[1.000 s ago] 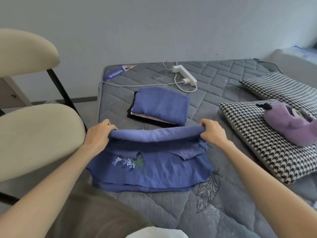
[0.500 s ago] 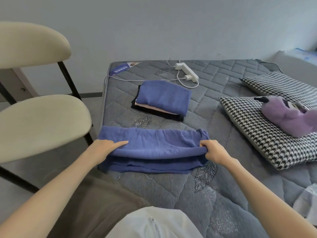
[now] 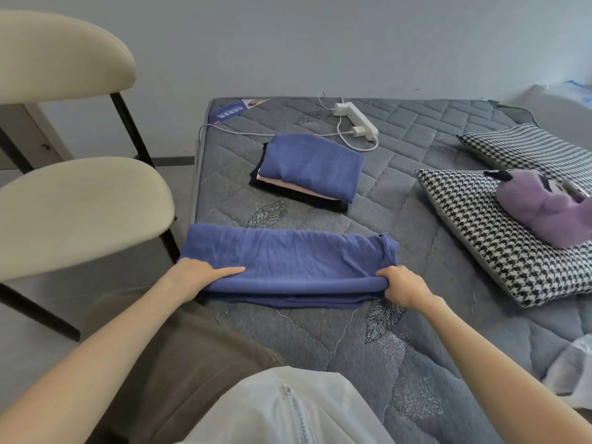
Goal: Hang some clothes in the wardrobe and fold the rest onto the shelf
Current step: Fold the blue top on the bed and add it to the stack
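Note:
A blue garment [image 3: 288,257] lies folded into a long band across the near part of the grey quilted mattress [image 3: 400,331]. My left hand [image 3: 205,277] rests flat on its near left edge, fingers stretched out on the cloth. My right hand [image 3: 402,285] pinches the folded near right corner. Farther back lies a neat stack of folded clothes [image 3: 307,169], blue on top, pink and black beneath.
A cream chair [image 3: 73,203] with black legs stands close on the left. Two houndstooth pillows [image 3: 499,238] and a purple plush toy [image 3: 551,206] lie on the right. A white power strip [image 3: 355,120] with cables sits at the mattress's far end. White cloth [image 3: 573,363] lies at the right edge.
Both hands folded the far edge of the blue garment toward me, covering the embroidered front. My left hand let go and now lies flat on the cloth.

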